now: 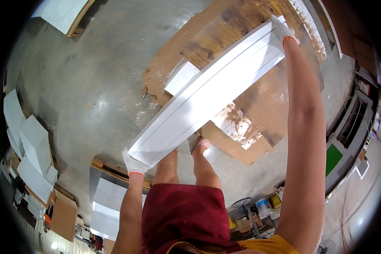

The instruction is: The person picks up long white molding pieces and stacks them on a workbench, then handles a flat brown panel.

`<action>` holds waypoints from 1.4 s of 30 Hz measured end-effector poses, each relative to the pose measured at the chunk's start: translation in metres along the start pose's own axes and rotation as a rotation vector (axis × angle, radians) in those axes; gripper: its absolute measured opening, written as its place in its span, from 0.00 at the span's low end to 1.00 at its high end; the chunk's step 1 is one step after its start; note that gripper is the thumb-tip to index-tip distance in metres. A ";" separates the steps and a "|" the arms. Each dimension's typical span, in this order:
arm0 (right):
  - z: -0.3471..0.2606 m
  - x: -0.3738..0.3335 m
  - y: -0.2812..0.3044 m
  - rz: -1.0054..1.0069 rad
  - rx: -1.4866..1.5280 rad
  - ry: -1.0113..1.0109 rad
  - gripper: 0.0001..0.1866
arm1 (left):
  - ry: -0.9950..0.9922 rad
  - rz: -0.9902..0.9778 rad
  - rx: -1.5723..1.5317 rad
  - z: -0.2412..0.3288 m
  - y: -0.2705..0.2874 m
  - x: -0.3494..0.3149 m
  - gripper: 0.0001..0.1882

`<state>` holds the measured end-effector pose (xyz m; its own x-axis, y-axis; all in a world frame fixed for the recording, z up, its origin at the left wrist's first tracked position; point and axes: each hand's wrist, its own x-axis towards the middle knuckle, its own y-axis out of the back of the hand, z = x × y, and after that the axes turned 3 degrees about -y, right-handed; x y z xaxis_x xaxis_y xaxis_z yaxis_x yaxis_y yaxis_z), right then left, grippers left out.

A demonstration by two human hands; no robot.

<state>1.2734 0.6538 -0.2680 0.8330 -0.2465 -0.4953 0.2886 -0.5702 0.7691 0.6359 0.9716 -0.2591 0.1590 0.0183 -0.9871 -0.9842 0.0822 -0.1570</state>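
Lying beneath the white panel [211, 91]: brown sheets [262, 103] on grey floor [97, 97].

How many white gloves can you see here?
2: one on the left hand, at the lower-left end of the long white panel, and one on the right hand, at its upper-right end. Others may be hidden.

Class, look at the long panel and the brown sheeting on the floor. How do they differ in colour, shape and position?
The panel is white with thin lines along its length; the sheeting is brown with dark stains. The panel is a narrow strip, while the sheeting spreads wider. The left hand and right hand hold the panel's ends; the sheeting lies on the floor. Both show a broad face to the camera.
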 end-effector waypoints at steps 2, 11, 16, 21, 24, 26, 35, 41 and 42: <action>-0.006 -0.013 -0.008 0.105 -0.047 -0.060 0.55 | -0.035 0.056 -0.012 -0.001 -0.001 -0.003 0.41; -0.001 -0.037 0.007 0.140 -0.027 -0.147 0.58 | -0.122 0.065 0.097 0.005 -0.014 -0.018 0.37; -0.003 -0.091 -0.001 0.284 -0.120 -0.302 0.50 | -0.208 0.073 0.107 -0.004 0.000 -0.082 0.36; 0.037 -0.104 0.014 0.256 -0.047 -0.369 0.47 | -0.321 0.088 0.144 0.006 -0.005 -0.145 0.30; 0.066 -0.102 0.022 0.245 0.069 -0.362 0.42 | -0.362 0.039 0.180 0.030 -0.018 -0.167 0.27; 0.085 -0.098 0.026 0.246 0.180 -0.381 0.39 | -0.380 0.045 0.174 0.048 -0.031 -0.175 0.27; 0.083 -0.034 0.087 0.307 0.460 -0.355 0.22 | -0.298 -0.099 0.286 0.150 -0.162 -0.125 0.28; 0.053 -0.011 0.078 0.392 0.314 -0.521 0.42 | -0.154 -0.178 0.431 0.230 -0.270 -0.048 0.29; 0.050 -0.014 0.064 0.437 0.236 -0.577 0.46 | -0.144 -0.180 0.468 0.241 -0.282 -0.031 0.29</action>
<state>1.2571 0.5813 -0.2320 0.4508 -0.8219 -0.3482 -0.1730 -0.4631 0.8693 0.9277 1.1881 -0.1763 0.3640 0.0967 -0.9264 -0.8050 0.5330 -0.2606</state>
